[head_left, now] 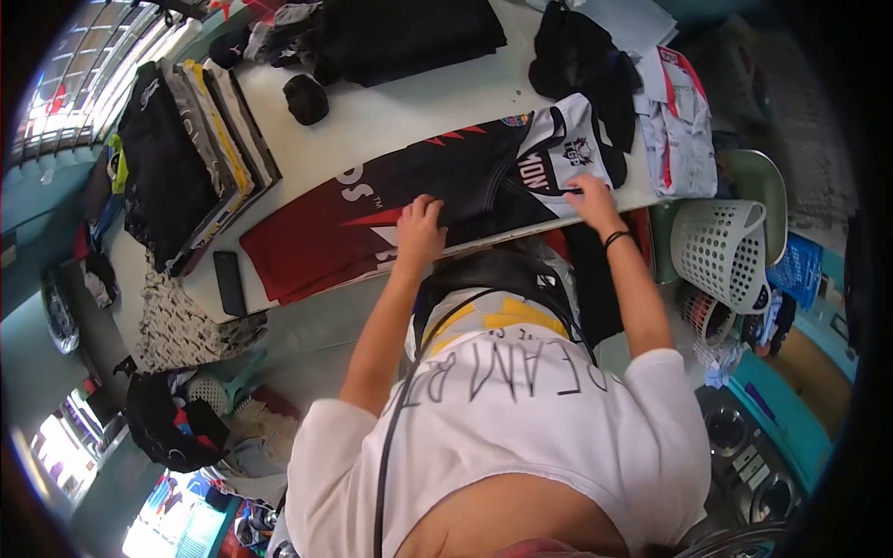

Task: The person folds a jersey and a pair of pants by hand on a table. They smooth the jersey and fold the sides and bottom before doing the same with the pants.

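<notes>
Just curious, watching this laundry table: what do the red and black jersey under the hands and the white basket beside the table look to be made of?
The jersey looks like thin synthetic sports fabric: it lies flat with a slight sheen and printed lettering, though the weave is too small to tell. The basket looks like matte moulded plastic, judging by its stiff wall with a regular grid of holes.
</notes>
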`<state>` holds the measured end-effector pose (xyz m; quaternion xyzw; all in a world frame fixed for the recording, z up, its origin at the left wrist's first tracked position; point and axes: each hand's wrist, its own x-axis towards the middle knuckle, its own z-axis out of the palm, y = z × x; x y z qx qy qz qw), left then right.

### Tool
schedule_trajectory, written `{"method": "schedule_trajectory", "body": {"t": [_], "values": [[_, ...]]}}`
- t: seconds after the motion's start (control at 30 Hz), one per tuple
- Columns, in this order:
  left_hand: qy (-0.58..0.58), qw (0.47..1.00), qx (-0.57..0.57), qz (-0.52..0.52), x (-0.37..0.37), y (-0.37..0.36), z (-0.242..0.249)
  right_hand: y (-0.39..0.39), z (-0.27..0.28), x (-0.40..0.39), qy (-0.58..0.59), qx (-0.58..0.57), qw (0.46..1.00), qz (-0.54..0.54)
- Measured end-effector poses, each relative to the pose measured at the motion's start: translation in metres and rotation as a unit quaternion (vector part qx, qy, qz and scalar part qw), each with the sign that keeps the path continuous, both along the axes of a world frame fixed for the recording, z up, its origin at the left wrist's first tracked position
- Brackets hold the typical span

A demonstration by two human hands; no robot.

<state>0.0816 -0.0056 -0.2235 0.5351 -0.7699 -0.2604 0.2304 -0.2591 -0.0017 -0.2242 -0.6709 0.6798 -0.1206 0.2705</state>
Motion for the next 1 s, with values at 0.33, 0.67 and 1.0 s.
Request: {"method": "schedule_trajectory", "body": {"t": [0.33, 0.67, 1.0], "values": [[-0.133, 0.990, -0.040, -0.001, 0.056, 0.013, -0.014, -0.028, -0.025, 0.134, -0.081, -0.056, 0.973, 0.207], [-0.338, 0.873, 0.140, 0.322, 0.208, 0.028, 0.011, -0.048, -0.009, 0.097, -0.164, 0.101, 0.954, 0.232], [-0.021, 0.915, -0.127, 0.383, 0.166, -0.092, 0.053, -0.174, 0.034, 0.140, -0.133, -0.155, 0.979, 0.020]]}}
